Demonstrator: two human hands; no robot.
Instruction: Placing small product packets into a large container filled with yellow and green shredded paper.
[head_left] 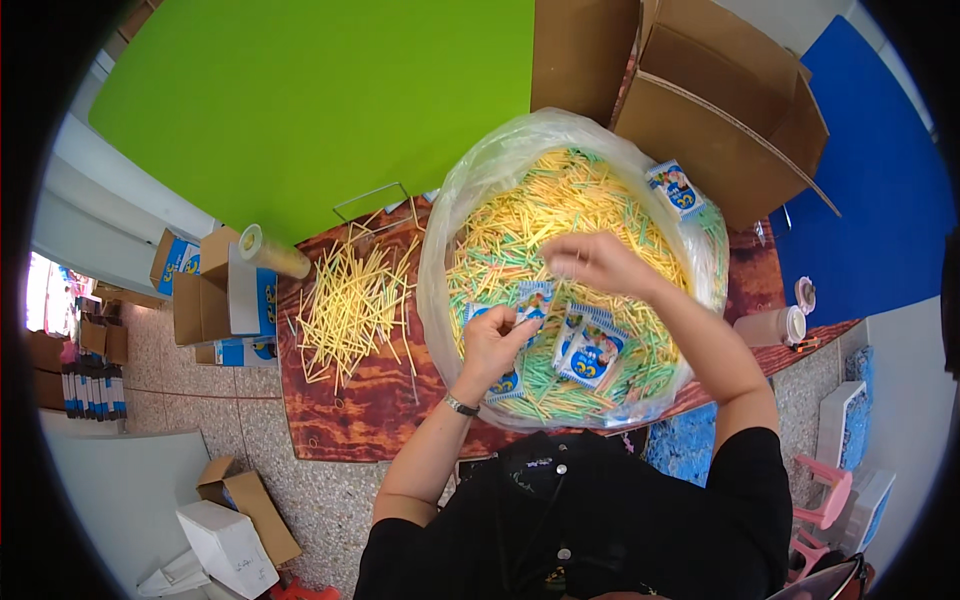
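Note:
A big clear plastic bag stands on the table, its mouth spread wide, full of thin yellow, green and orange sticks. At its near left side my left hand pinches a small blue and white packet between thumb and fingers. My right hand hovers over the sticks, beyond that packet; its fingers are smeared by motion, and whether they hold a stick is unclear. Several printed packets lie on the sticks to the right of my left hand. Another packet rests at the bag's far right rim.
Loose yellow sticks are heaped on the red-brown patterned table left of the bag, near a wire frame. A clear cylinder lies by cartons. An open cardboard box stands back right, a pale jar below it.

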